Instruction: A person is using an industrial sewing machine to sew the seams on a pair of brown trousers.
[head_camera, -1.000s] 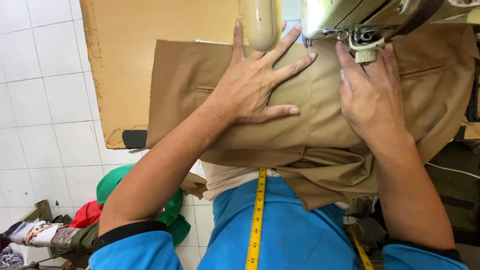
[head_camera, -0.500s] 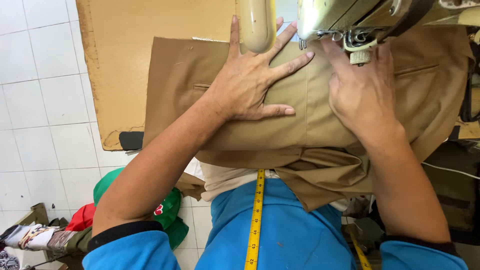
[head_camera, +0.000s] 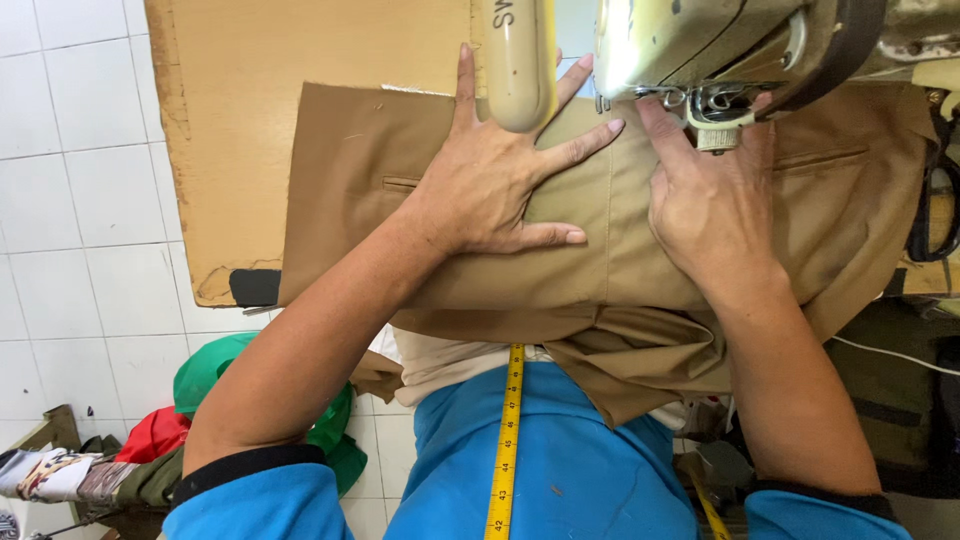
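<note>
Both hands barely shifted: left hand (head_camera: 490, 190) splayed flat on tan trousers (head_camera: 620, 270), right hand (head_camera: 715, 205) pressing flat, fingertips beside presser foot (head_camera: 715, 130); needle could catch them.

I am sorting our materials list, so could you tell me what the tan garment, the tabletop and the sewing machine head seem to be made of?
Tan garment: woven cloth, probably a cotton-type twill, matte, creasing softly under the left hand and right hand.
Tabletop: wood or laminated board, smooth, with a chipped, worn corner.
Sewing machine head: apparently painted metal, glossy cream finish, scuffed.
</note>
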